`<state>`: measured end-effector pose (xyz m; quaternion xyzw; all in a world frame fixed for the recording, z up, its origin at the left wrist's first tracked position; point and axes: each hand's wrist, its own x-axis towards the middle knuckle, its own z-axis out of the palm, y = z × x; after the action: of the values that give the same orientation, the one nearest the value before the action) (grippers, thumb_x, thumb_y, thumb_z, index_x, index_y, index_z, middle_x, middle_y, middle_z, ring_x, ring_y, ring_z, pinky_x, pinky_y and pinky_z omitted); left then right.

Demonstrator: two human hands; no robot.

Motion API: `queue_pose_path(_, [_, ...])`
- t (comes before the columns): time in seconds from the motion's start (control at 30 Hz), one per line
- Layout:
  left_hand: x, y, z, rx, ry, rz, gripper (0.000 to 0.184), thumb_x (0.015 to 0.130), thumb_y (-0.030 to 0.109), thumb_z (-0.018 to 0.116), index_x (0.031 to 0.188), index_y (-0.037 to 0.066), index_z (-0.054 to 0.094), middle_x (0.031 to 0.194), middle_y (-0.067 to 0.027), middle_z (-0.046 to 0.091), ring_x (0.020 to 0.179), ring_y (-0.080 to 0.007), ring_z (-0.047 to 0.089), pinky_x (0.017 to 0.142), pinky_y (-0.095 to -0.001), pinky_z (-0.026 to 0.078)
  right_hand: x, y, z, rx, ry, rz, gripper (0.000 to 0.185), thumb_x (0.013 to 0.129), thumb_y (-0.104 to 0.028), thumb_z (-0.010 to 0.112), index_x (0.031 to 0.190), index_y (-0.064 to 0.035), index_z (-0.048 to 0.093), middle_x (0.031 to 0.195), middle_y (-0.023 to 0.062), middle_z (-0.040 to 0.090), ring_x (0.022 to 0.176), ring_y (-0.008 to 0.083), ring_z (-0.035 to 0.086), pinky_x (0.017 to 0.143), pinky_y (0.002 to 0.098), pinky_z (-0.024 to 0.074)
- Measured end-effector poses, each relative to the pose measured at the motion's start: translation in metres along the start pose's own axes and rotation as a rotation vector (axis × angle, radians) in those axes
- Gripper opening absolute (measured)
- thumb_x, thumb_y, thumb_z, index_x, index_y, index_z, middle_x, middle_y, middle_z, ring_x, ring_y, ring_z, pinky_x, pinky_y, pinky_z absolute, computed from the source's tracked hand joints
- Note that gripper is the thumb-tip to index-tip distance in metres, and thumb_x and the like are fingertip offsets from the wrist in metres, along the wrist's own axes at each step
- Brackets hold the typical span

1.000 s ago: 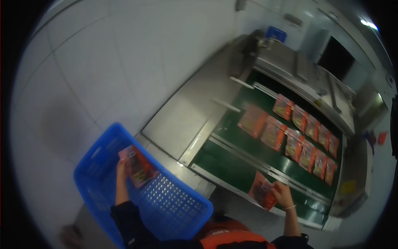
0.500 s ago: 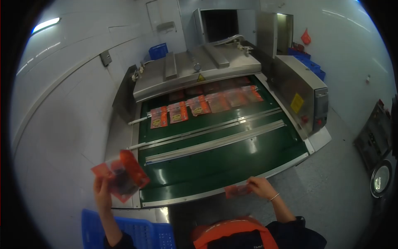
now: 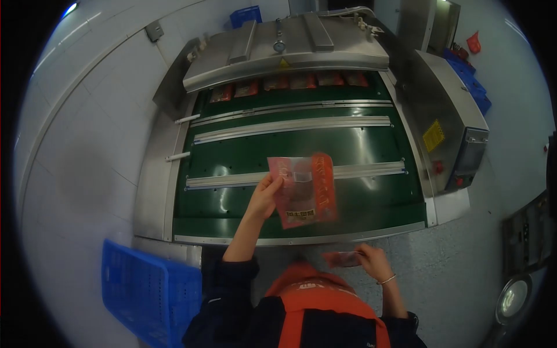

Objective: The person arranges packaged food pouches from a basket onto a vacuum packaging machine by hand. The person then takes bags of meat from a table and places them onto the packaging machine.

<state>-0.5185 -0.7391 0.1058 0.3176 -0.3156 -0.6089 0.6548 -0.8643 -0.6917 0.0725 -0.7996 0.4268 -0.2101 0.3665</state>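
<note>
My left hand pinches the left edge of a red printed food pouch with a clear window, held up over the green conveyor belt. Lower and to the right, beyond the belt's front edge, my right hand grips a second pouch, seen nearly edge-on. A row of similar red pouches lies across the belt at the machine's opening, partly beneath the steel lid. What the pouches contain is too blurred to make out.
Metal sealing bars cross the belt. A blue plastic crate stands on my left, beside the machine's front corner. The control box rises on the right. A round-faced scale stands at the far right.
My left hand has swung the pouch from the left side to over the belt. The laid row of pouches has moved back toward the lid. My right hand keeps its pouch.
</note>
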Motion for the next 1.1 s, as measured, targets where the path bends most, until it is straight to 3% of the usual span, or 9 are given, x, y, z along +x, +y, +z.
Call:
queue_pose_path(0.27, [0.098, -0.102, 0.032, -0.409, 0.033, -0.016, 0.025, 0.088, 0.015, 0.05, 0.111, 0.006, 0.05, 0.101, -0.0059, 0.058, 0.09, -0.0166, 0.056, 0.077, -0.0285, 0.047, 0.062, 0.052, -0.016, -0.042, -0.1, 0.014, 0.01, 0.08, -0.01, 0.054, 0.084, -0.0009, 0.056, 0.074, 0.0165, 0.059, 0.068, 0.0302, 0.06, 0.062, 0.033, 0.0475])
queue_pose_path(0.3, [0.109, -0.113, 0.029, -0.374, -0.19, -0.045, 0.026, 0.088, 0.015, 0.049, 0.113, 0.006, 0.049, 0.104, -0.0055, 0.057, 0.093, -0.0171, 0.055, 0.079, -0.0305, 0.046, 0.069, 0.06, -0.02, -0.058, -0.097, 0.037, 0.01, 0.08, -0.01, 0.054, 0.084, -0.0009, 0.056, 0.074, 0.0165, 0.059, 0.068, 0.0302, 0.06, 0.062, 0.033, 0.0475])
queue_pose_path(0.43, [0.132, -0.133, 0.033, -0.348, -0.26, -0.069, 0.024, 0.091, 0.016, 0.045, 0.113, 0.007, 0.048, 0.109, -0.0047, 0.056, 0.1, -0.0158, 0.053, 0.085, -0.0298, 0.044, 0.104, 0.109, -0.03, 0.091, -0.179, 0.123, 0.012, 0.078, -0.007, 0.054, 0.089, -0.0015, 0.055, 0.077, 0.0163, 0.06, 0.073, 0.0289, 0.06, 0.065, 0.0336, 0.0467])
queue_pose_path(0.6, [0.144, -0.138, 0.053, -0.474, 0.032, -0.173, 0.032, 0.09, 0.017, 0.046, 0.12, 0.006, 0.044, 0.112, -0.0054, 0.054, 0.101, -0.0179, 0.053, 0.086, -0.0313, 0.044, 0.169, 0.207, -0.035, 0.309, -0.15, 0.189, 0.026, 0.075, -0.005, 0.056, 0.1, -0.0015, 0.054, 0.086, 0.0146, 0.061, 0.08, 0.0234, 0.061, 0.069, 0.0304, 0.0471])
queue_pose_path(0.7, [0.151, -0.152, 0.067, -0.439, 0.061, -0.149, 0.029, 0.092, 0.017, 0.043, 0.118, 0.006, 0.045, 0.112, -0.0059, 0.054, 0.102, -0.0175, 0.053, 0.088, -0.0319, 0.044, 0.21, 0.21, -0.065, -0.071, 0.048, -0.172, 0.031, 0.077, -0.005, 0.056, 0.108, -0.0003, 0.052, 0.095, 0.0099, 0.06, 0.086, 0.0161, 0.058, 0.075, 0.0271, 0.0463])
queue_pose_path(0.77, [0.158, -0.163, 0.079, -0.398, 0.071, -0.114, 0.028, 0.092, 0.017, 0.042, 0.118, 0.005, 0.045, 0.111, -0.0062, 0.055, 0.101, -0.0171, 0.054, 0.087, -0.0314, 0.044, 0.219, 0.146, -0.123, 1.221, 0.173, 0.236, 0.034, 0.081, -0.008, 0.057, 0.113, 0.0002, 0.049, 0.1, 0.0051, 0.059, 0.09, 0.0117, 0.055, 0.078, 0.0262, 0.0452])
queue_pose_path(0.9, [0.174, -0.196, 0.113, -0.267, 0.095, -0.086, 0.024, 0.091, 0.014, 0.044, 0.112, 0.004, 0.05, 0.104, -0.0063, 0.058, 0.094, -0.0161, 0.057, 0.083, -0.0304, 0.047, 0.226, 0.125, -0.146, 0.671, 0.095, 0.043, 0.024, 0.084, -0.015, 0.057, 0.102, -0.0001, 0.057, 0.102, 0.0032, 0.057, 0.084, 0.0076, 0.052, 0.074, 0.023, 0.0431])
queue_pose_path(1.03, [0.187, -0.208, 0.149, -0.218, 0.229, 0.025, 0.018, 0.089, 0.011, 0.047, 0.104, 0.004, 0.055, 0.098, -0.0053, 0.061, 0.089, -0.0156, 0.059, 0.079, -0.0296, 0.048, 0.25, 0.167, -0.154, 0.936, 0.18, 0.123, 0.018, 0.083, -0.014, 0.058, 0.091, 0.0024, 0.058, 0.093, 0.0033, 0.058, 0.077, 0.0083, 0.051, 0.069, 0.0239, 0.042])
queue_pose_path(1.1, [0.187, -0.223, 0.161, -0.224, 0.325, 0.055, 0.016, 0.088, 0.01, 0.049, 0.101, 0.004, 0.057, 0.094, -0.0046, 0.061, 0.086, -0.0145, 0.059, 0.076, -0.0287, 0.049, 0.255, 0.193, -0.162, 0.682, 0.165, -0.085, 0.016, 0.079, -0.008, 0.058, 0.089, 0.0032, 0.054, 0.082, 0.0076, 0.057, 0.072, 0.0147, 0.053, 0.065, 0.0267, 0.0418])
